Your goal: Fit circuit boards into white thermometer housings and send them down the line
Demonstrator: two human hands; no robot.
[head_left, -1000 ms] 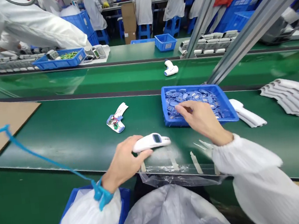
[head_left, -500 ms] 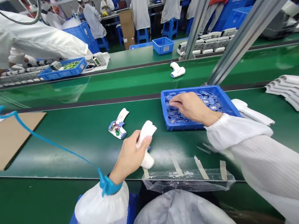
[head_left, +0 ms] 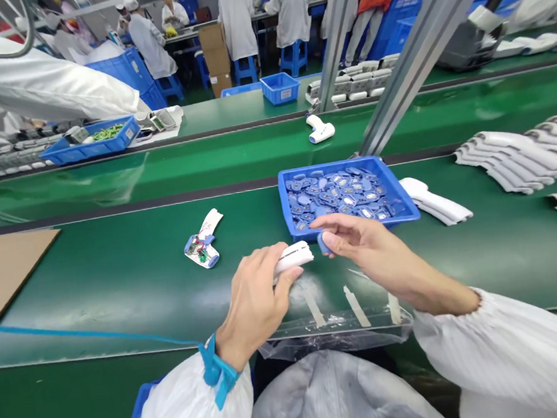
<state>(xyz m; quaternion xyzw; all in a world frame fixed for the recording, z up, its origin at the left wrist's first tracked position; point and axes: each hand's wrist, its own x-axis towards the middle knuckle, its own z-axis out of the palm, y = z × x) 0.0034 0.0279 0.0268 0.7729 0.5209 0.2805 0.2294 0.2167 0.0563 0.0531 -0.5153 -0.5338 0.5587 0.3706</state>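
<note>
My left hand (head_left: 262, 291), with a blue strap at the wrist, is closed round a white plastic housing (head_left: 294, 255), its ridged end pointing right. Between the thumb and fingers of my right hand (head_left: 363, 243) is a small blue plastic piece (head_left: 323, 244), close beside the end of the housing. Just behind both hands stands a blue tray (head_left: 285, 201) full of similar blue pieces (head_left: 337, 192). To the left of the housing lies an opened white half-shell (head_left: 201, 239) with wires and a green circuit board inside.
White shell parts (head_left: 436, 201) lie right of the tray, with stacked shells (head_left: 509, 159) farther right. A white thermometer-shaped device (head_left: 319, 128) rests on the green belt behind. Cardboard (head_left: 9, 273) lies left. A metal post (head_left: 395, 81) rises behind the tray. A co-worker's sleeve (head_left: 57, 80) reaches in.
My right hand has come out of the tray with a blue piece and moved near the housing. My left hand has turned the housing so its end points right. The view has shifted right.
</note>
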